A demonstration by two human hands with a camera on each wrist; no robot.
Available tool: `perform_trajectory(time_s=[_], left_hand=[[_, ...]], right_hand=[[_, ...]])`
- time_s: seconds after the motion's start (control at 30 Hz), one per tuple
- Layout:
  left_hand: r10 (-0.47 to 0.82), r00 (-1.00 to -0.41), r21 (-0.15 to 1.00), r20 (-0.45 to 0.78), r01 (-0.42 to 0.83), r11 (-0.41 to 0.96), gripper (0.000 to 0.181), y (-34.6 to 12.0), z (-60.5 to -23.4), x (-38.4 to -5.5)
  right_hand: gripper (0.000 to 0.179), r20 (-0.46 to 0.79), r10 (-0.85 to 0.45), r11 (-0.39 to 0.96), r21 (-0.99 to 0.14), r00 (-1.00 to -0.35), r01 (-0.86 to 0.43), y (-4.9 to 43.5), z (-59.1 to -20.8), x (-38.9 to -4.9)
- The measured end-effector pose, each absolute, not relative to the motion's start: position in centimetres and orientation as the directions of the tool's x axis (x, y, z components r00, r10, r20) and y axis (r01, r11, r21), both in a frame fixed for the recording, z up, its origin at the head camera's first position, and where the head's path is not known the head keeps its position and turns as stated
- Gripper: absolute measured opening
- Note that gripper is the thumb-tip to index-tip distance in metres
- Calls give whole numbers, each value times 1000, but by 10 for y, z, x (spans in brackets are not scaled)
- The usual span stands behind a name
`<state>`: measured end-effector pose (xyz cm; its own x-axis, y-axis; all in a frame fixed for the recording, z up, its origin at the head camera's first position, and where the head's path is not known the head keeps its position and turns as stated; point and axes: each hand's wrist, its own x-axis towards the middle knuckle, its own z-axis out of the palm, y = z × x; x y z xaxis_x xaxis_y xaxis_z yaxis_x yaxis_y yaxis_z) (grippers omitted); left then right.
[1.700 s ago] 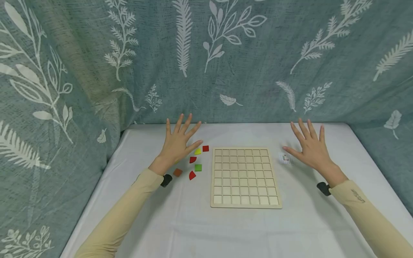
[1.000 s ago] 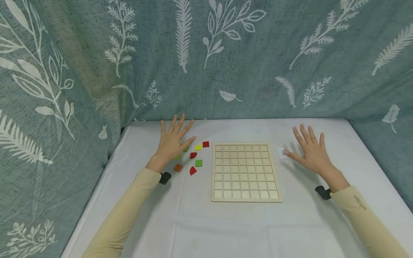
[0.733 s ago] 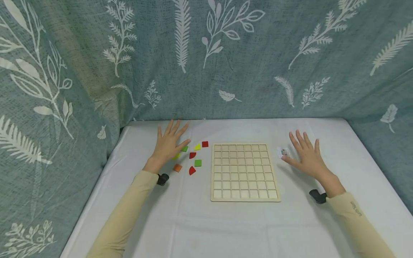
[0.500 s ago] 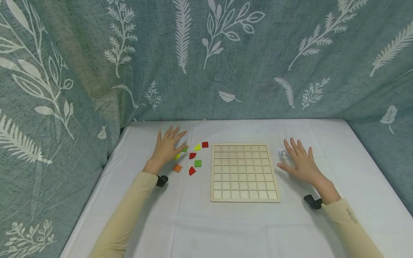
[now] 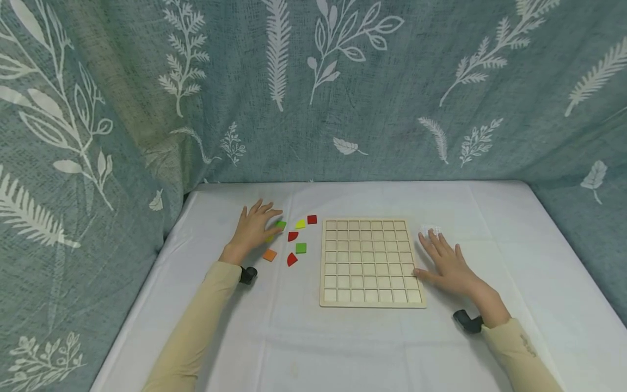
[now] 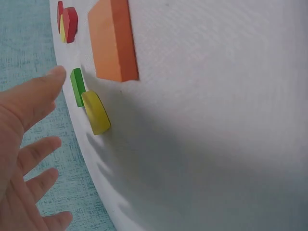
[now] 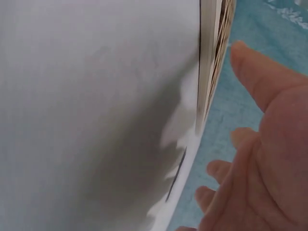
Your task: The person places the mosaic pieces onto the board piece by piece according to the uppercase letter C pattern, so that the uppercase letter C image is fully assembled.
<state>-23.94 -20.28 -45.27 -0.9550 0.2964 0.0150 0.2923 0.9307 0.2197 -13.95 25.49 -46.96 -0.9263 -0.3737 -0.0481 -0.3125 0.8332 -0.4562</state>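
In the head view my left hand (image 5: 251,228) hovers over the loose tiles at the table's left, fingers spread and slightly bent, nothing held. Nearest to it are a green tile (image 5: 281,224) and a yellow tile (image 6: 97,113), the latter partly hidden by the thumb from above. An orange square tile (image 5: 270,255) lies nearer the wrist. My right hand (image 5: 449,270) is spread above the right edge of a wooden grid board (image 5: 372,305); its thumb tip overlaps the frame in this view. Beyond its fingertips a small printed card (image 5: 431,228) is partly covered.
Between the left hand and the board lie a dark red square (image 5: 312,219), a yellow quarter-round tile (image 5: 300,224), two red quarter-round tiles (image 5: 292,259) and a green square (image 5: 301,248). A white cloth (image 5: 338,348) covers the table; a leaf-patterned curtain (image 5: 392,136) hangs behind.
My left hand has moved left and lowered toward the tiles, its fingers bending more. The right hand has come left and nearer to me, from beside the card to the board's edge.
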Motion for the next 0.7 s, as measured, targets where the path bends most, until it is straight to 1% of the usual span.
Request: perform_trajectory(time_s=[0.33, 0.57, 0.7], left_hand=[[290, -957, 227, -26, 277, 934, 44, -204, -457, -243], [285, -957, 264, -46, 264, 928, 37, -206, -460, -244], [279, -959, 287, -56, 252, 924, 33, -205, -459, -244]], right_hand=[[80, -109, -409, 796, -528, -906, -296, 250, -475, -132], [75, -156, -419, 801, -527, -895, -284, 250, -474, -130], [72, -149, -438, 790, -534, -886, -301, 252, -475, -131]])
